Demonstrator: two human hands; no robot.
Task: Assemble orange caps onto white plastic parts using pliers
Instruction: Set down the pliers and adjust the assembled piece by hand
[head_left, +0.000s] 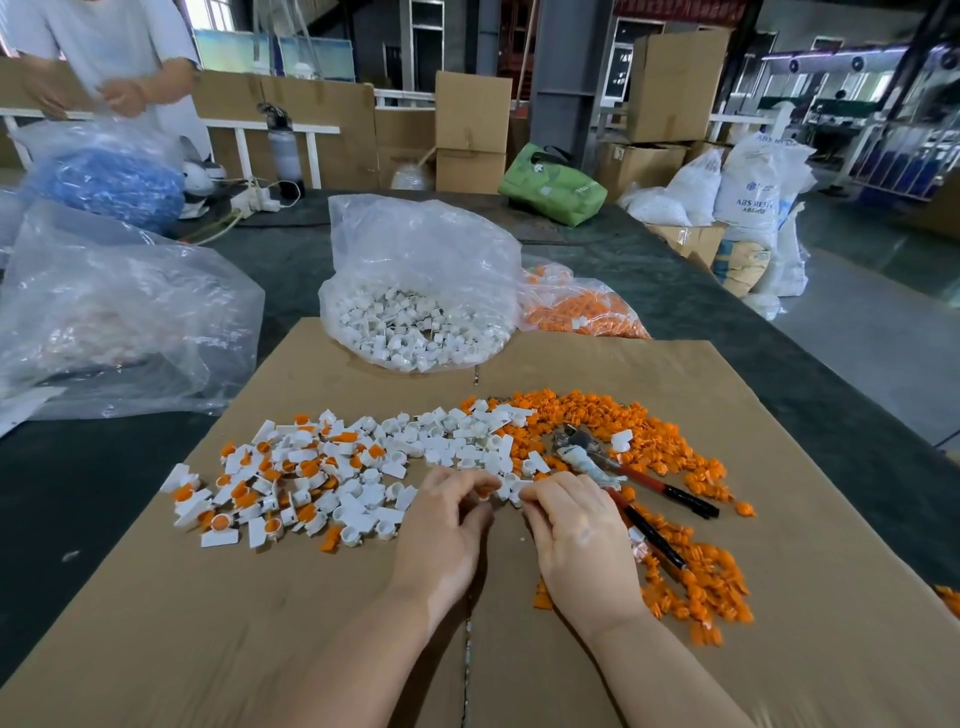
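Pinching small white plastic parts between curled fingers: left hand and right hand, both over cardboard sheet | orange caps: loose heap, right, uncountable | pliers: 1 pair, red-black handles, lying ungripped among caps | bags: 1 white parts, 1 orange.

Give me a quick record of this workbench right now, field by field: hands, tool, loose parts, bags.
left hand: left hand fingers curled, pinching small white parts at the pile's near edge
right hand: right hand pinching a white part beside the left
pliers: pliers lie on the cardboard sheet, unheld, red and black handles toward the right
orange caps: loose pile right of the hands
white parts: spread left, some already capped
bags: white parts bag; orange caps bag behind it
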